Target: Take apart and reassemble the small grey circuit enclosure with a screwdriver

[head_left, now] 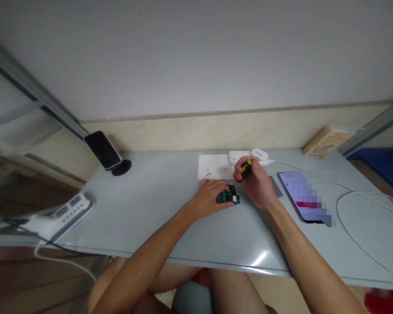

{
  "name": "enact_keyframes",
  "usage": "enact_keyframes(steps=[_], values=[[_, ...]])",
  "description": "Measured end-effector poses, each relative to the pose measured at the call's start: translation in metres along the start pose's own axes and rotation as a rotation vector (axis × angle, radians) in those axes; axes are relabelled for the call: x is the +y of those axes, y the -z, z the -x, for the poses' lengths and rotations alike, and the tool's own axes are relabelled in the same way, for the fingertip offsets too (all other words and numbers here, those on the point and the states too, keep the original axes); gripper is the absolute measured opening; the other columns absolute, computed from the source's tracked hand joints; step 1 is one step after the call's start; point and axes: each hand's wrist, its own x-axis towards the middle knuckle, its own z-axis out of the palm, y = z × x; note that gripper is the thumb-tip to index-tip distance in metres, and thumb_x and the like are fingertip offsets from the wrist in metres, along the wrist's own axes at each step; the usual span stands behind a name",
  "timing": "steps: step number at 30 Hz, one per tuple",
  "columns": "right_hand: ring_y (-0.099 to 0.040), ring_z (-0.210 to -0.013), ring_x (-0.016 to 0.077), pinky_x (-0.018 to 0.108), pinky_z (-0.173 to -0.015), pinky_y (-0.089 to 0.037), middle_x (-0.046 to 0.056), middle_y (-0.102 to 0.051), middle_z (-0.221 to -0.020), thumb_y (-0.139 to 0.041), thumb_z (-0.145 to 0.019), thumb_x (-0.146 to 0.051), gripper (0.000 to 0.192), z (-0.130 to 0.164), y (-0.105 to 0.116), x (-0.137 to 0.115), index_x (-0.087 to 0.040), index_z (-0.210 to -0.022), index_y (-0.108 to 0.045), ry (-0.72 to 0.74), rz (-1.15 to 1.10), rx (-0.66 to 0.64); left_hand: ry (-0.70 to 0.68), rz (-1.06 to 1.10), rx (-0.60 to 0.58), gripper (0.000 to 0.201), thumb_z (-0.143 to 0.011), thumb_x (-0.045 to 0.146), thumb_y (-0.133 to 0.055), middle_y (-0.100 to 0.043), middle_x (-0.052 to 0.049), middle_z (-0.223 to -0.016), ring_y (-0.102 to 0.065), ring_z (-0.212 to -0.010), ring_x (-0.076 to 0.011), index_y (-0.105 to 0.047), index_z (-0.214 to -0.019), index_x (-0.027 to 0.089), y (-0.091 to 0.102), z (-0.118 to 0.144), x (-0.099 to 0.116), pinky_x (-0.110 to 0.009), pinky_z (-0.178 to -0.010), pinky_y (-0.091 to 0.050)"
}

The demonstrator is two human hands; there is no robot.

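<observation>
A small black device with a green circuit board showing (225,196) lies on the grey desk under my left hand (207,198). The fingers of that hand curl round its far and near sides and hold it. My right hand (257,185) is closed around a black and yellow screwdriver (246,168), held just right of the device. The screwdriver's tip points down toward the board; whether it touches is too small to tell. Behind my left hand lies a white sheet (212,162) with several tiny dark pieces (208,173) on it, perhaps screws.
Behind my right hand are a white block (237,157) and a rounded white case (259,154) with a cable. To the right lie a grey card (275,187), a large phone (298,192) and a looped cable (339,209). A phone on a stand (103,150) and power strip (74,213) stand left.
</observation>
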Motion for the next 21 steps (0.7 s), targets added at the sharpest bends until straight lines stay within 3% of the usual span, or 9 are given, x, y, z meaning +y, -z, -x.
enact_keyframes(steps=[3, 6, 8, 11, 15, 18, 20, 21], values=[[-0.058, -0.066, 0.0107, 0.027, -0.064, -0.048, -0.001, -0.062, -0.09, -0.079, -0.08, -0.056, 0.039, 0.0027, 0.0016, -0.0016, -0.024, -0.08, -0.056, -0.024, 0.038, -0.046, -0.002, -0.008, -0.004, 0.034, -0.089, 0.05, -0.073, -0.069, -0.005, -0.131, -0.06, -0.123, -0.0251, -0.065, -0.109, 0.023, 0.0005, -0.0001, 0.0002, -0.043, -0.108, -0.034], [-0.043, -0.049, 0.0078, 0.022, -0.05, -0.037, -0.007, -0.052, -0.068, -0.079, -0.082, -0.052, 0.041, 0.0027, 0.0032, 0.0015, -0.026, -0.079, -0.047, 0.014, 0.043, -0.007, -0.015, -0.009, 0.006, 0.036, -0.089, 0.051, -0.073, -0.069, -0.005, -0.13, -0.06, -0.122, -0.0253, -0.065, -0.111, 0.023, -0.0004, 0.0005, -0.0016, -0.043, -0.107, -0.034], [-0.034, -0.046, 0.0089, 0.022, -0.046, -0.031, -0.009, -0.04, -0.059, -0.07, -0.086, -0.061, 0.037, 0.0014, 0.0029, 0.0034, -0.028, -0.087, -0.052, 0.043, 0.051, 0.019, -0.02, -0.007, 0.009, 0.037, -0.089, 0.052, -0.072, -0.069, -0.005, -0.131, -0.06, -0.122, -0.0249, -0.064, -0.112, 0.023, -0.0013, 0.0008, -0.0029, -0.043, -0.106, -0.034], [-0.045, -0.054, 0.011, 0.026, -0.053, -0.041, -0.005, -0.048, -0.069, -0.059, -0.089, -0.069, 0.042, 0.0005, 0.0012, 0.002, -0.028, -0.098, -0.061, 0.019, 0.05, 0.011, -0.019, -0.013, 0.011, 0.037, -0.09, 0.053, -0.072, -0.069, -0.005, -0.132, -0.061, -0.122, -0.025, -0.063, -0.111, 0.023, -0.0016, 0.0008, -0.0033, -0.043, -0.107, -0.034], [-0.056, -0.063, 0.0106, 0.027, -0.063, -0.049, -0.002, -0.06, -0.086, -0.077, -0.081, -0.057, 0.041, 0.0029, 0.0015, -0.0012, -0.025, -0.08, -0.052, 0.017, 0.081, 0.018, -0.01, -0.019, 0.001, 0.036, -0.09, 0.052, -0.072, -0.069, -0.005, -0.132, -0.06, -0.122, -0.0254, -0.064, -0.11, 0.024, 0.0003, 0.0008, -0.0015, -0.044, -0.107, -0.034], [-0.041, -0.047, 0.009, 0.024, -0.049, -0.039, -0.008, -0.048, -0.063, -0.077, -0.08, -0.059, 0.047, 0.0033, 0.0031, 0.0006, -0.026, -0.077, -0.043, 0.024, 0.082, 0.051, -0.001, -0.011, -0.003, 0.035, -0.09, 0.052, -0.071, -0.069, -0.005, -0.131, -0.06, -0.121, -0.025, -0.065, -0.11, 0.024, 0.0014, 0.0005, 0.0005, -0.044, -0.107, -0.034], [-0.034, -0.045, 0.0108, 0.025, -0.047, -0.035, -0.008, -0.038, -0.057, -0.065, -0.085, -0.068, 0.043, 0.0025, 0.0035, 0.0018, -0.028, -0.083, -0.05, 0.038, 0.086, 0.064, 0.009, -0.006, -0.002, 0.034, -0.09, 0.052, -0.071, -0.07, -0.005, -0.129, -0.06, -0.121, -0.025, -0.065, -0.109, 0.024, 0.001, 0.0, 0.0022, -0.044, -0.107, -0.035], [-0.037, -0.047, 0.0119, 0.026, -0.048, -0.038, -0.007, -0.039, -0.059, -0.059, -0.088, -0.071, 0.042, 0.0021, 0.0036, 0.0019, -0.029, -0.089, -0.055, 0.039, 0.089, 0.067, 0.019, -0.006, 0.002, 0.034, -0.09, 0.052, -0.071, -0.07, -0.005, -0.129, -0.06, -0.121, -0.0251, -0.065, -0.109, 0.024, 0.0005, -0.0004, 0.0031, -0.044, -0.108, -0.035]])
